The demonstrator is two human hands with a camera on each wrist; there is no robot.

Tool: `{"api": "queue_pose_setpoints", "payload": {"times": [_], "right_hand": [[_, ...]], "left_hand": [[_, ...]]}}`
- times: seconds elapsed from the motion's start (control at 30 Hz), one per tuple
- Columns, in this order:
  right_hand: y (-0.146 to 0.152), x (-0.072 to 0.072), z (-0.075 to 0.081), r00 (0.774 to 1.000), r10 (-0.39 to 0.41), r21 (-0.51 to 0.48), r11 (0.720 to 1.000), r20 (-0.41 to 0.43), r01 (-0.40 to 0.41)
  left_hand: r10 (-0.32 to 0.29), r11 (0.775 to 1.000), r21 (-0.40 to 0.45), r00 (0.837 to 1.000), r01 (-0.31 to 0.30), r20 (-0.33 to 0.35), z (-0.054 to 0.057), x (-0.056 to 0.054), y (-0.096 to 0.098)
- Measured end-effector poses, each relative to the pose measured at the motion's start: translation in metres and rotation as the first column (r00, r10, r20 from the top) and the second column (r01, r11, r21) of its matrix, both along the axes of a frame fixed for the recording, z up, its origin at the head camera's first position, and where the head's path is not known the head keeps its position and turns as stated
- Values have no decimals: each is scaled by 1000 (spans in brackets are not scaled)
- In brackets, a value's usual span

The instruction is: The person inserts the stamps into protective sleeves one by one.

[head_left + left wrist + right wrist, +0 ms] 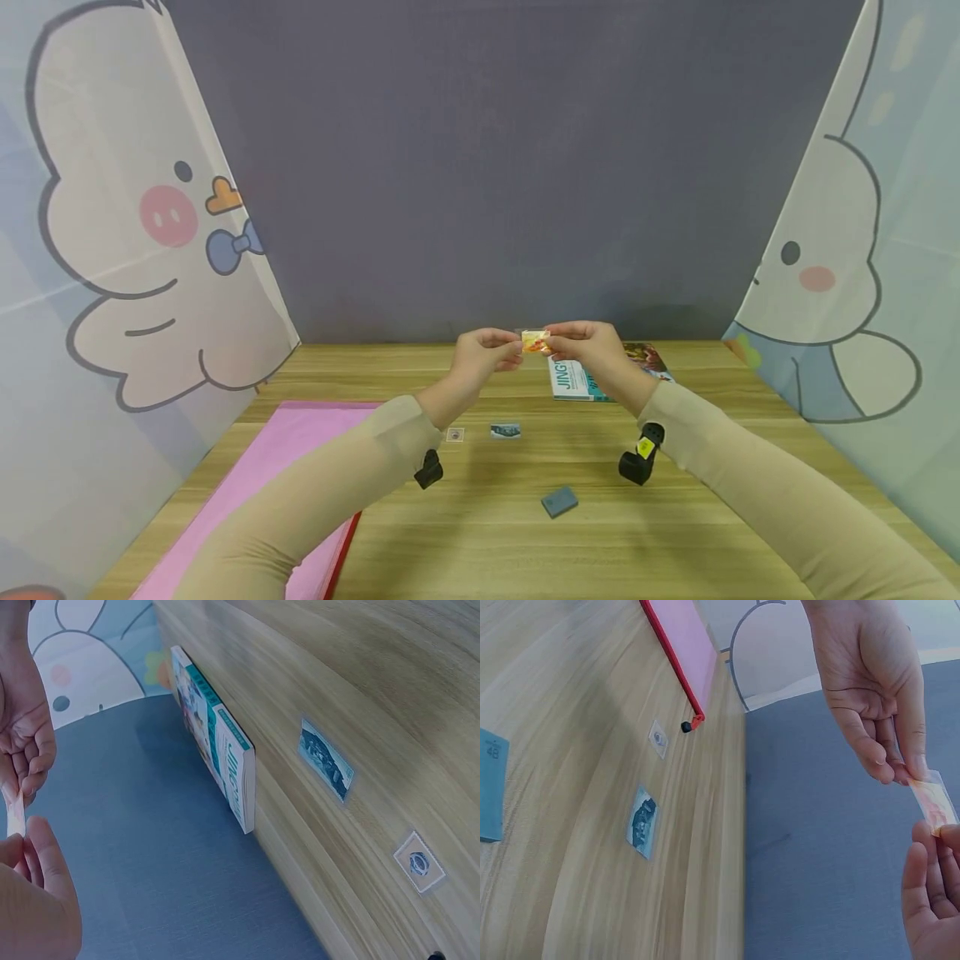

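Note:
Held up above the far part of the table is a small yellow-and-red stamp [535,341] in a clear sleeve. My left hand [478,354] pinches its left end between thumb and fingers, and my right hand [596,348] pinches the right end. In the right wrist view, the clear sleeve [936,801] spans the gap between both sets of fingertips. Two more sleeved stamps lie flat on the table below: a dark blue picture stamp [506,431] and a smaller pale one [455,434] with a round motif.
A grey-blue eraser [559,502] marked 4B lies nearer me. Behind my right hand is a book [570,382] with JING on its cover. On the left, beneath my left forearm, lies a pink folder [322,425] with a red edge. A dark panel [480,167] stands behind the table.

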State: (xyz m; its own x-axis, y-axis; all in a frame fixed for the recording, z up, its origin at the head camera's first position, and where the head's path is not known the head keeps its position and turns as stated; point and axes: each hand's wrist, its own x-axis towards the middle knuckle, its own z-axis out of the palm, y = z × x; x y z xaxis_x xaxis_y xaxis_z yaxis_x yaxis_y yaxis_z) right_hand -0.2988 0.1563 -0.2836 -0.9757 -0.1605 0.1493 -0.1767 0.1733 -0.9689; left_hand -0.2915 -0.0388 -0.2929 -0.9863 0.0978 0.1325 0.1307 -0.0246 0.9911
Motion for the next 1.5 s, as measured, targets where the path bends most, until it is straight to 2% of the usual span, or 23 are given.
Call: {"api": "queue_pose_setpoints", "payload": {"times": [0.3, 0.43, 0.53, 0.7, 1.13, 1.5], "right_hand": [[-1, 3, 3, 1000, 31, 17, 999, -3, -31], [-1, 3, 2, 1000, 23, 17, 1000, -4, -23], [-1, 4, 3, 1000, 23, 18, 1000, -9, -23], [-2, 5, 4, 1000, 17, 32, 999, -7, -17], [-1, 3, 2, 998, 64, 10, 998, -8, -64], [-2, 2, 1, 997, 71, -5, 997, 16, -71]], "left_hand": [[17, 1000, 5, 1000, -17, 9, 0, 0, -1], [5, 1000, -8, 1000, -5, 14, 12, 12, -1], [-2, 1000, -13, 1000, 2, 21, 14, 14, -2], [-2, 1000, 8, 1000, 2, 25, 2, 0, -3], [28, 1000, 10, 1000, -28, 10, -1, 2, -3], [19, 1000, 6, 1000, -19, 14, -3, 3, -4]]}}
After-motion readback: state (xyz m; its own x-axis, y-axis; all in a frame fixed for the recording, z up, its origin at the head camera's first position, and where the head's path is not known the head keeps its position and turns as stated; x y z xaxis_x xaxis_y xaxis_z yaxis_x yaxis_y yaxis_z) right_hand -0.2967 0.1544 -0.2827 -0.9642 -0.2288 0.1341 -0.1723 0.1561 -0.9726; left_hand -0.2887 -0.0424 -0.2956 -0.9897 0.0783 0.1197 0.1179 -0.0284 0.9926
